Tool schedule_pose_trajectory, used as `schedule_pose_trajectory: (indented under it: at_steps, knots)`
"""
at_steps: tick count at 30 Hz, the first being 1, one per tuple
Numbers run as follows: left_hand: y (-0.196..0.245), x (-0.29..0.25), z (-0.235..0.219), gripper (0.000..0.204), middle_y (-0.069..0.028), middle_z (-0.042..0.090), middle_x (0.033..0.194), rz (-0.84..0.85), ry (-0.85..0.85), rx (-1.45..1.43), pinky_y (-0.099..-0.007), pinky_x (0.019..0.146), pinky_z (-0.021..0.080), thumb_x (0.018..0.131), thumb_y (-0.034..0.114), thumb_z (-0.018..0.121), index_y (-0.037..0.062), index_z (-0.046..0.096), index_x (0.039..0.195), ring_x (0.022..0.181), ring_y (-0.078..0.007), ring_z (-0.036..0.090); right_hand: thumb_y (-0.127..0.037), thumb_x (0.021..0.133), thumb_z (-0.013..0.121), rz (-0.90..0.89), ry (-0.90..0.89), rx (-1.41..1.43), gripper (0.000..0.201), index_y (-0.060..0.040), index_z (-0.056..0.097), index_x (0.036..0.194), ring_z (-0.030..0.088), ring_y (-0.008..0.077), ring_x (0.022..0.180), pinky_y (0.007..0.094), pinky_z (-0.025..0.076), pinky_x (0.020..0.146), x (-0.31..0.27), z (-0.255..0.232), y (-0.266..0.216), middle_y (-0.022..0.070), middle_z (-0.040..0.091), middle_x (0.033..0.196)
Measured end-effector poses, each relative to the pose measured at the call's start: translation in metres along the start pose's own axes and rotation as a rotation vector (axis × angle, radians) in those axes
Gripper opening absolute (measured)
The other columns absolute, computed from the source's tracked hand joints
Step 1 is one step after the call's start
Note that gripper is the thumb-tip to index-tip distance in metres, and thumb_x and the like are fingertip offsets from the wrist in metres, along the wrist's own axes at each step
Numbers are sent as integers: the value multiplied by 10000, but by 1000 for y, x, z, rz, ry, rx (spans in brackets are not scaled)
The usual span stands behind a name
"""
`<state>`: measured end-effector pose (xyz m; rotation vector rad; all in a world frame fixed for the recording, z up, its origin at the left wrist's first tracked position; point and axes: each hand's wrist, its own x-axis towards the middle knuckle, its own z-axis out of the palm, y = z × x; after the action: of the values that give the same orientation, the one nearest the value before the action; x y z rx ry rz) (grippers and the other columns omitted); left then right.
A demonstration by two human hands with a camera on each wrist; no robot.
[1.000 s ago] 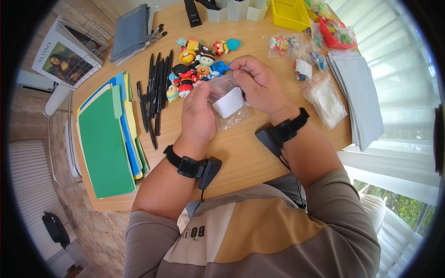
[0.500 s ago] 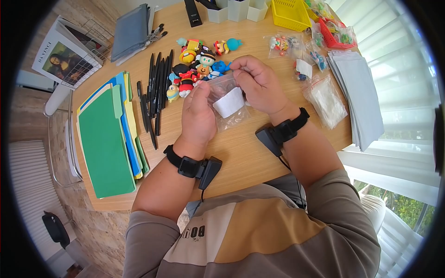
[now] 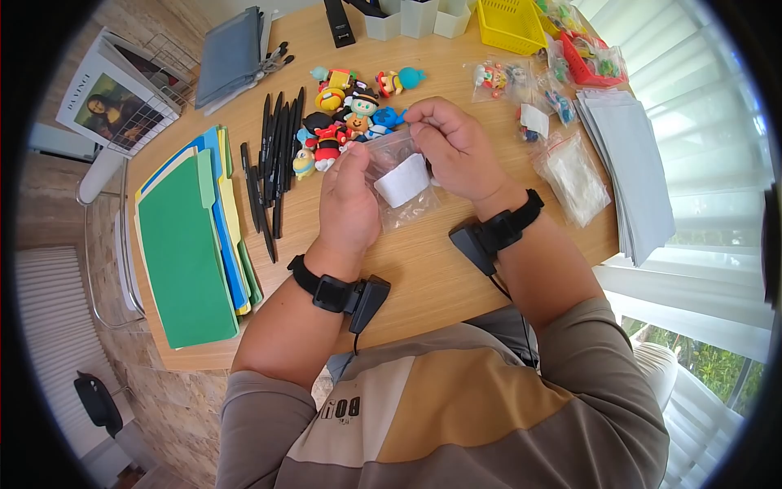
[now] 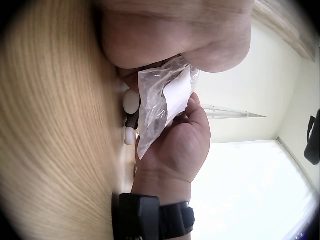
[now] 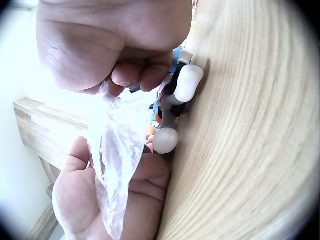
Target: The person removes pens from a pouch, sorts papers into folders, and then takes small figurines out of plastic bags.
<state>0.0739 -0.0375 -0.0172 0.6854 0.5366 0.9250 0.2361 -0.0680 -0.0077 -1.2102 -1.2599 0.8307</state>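
A clear zip bag (image 3: 410, 213) with a white paper label (image 3: 401, 181) is held up between both hands, its top edge turned toward a pile of toy figurines (image 3: 358, 114). My left hand (image 3: 349, 204) grips the bag's left top corner, thumb along the edge. At the opposite corner my right hand (image 3: 463, 155) pinches the rim between thumb and curled fingers. In the right wrist view the wrinkled plastic (image 5: 117, 155) hangs between the two hands, just beside white figurine feet (image 5: 189, 82). The left wrist view shows the label (image 4: 177, 94) on the bag's side.
Black pens (image 3: 277, 155) and a stack of folders (image 3: 183, 244) lie at the left. Bagged figurines (image 3: 498, 77), a pack of clear bags (image 3: 573, 179) and grey envelopes (image 3: 627, 171) are at the right. Yellow (image 3: 511, 28) and red baskets (image 3: 586, 69) stand farther back.
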Motion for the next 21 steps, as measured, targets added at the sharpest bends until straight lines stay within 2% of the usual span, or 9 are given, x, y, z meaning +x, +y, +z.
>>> schedule_pose_trajectory:
  at_steps: [21]
  knots:
    - [-3, 1, -4, 333, -89, 678, 967, -14, -2, -32, -319, 829, 497, 1014, 278, 452, 3, 640, 1029, 889, -168, 632, -66, 917, 526, -9, 1, -15, 151, -11, 601, 1036, 672, 131, 778, 277, 527, 680, 0, 0, 0, 84, 693, 839]
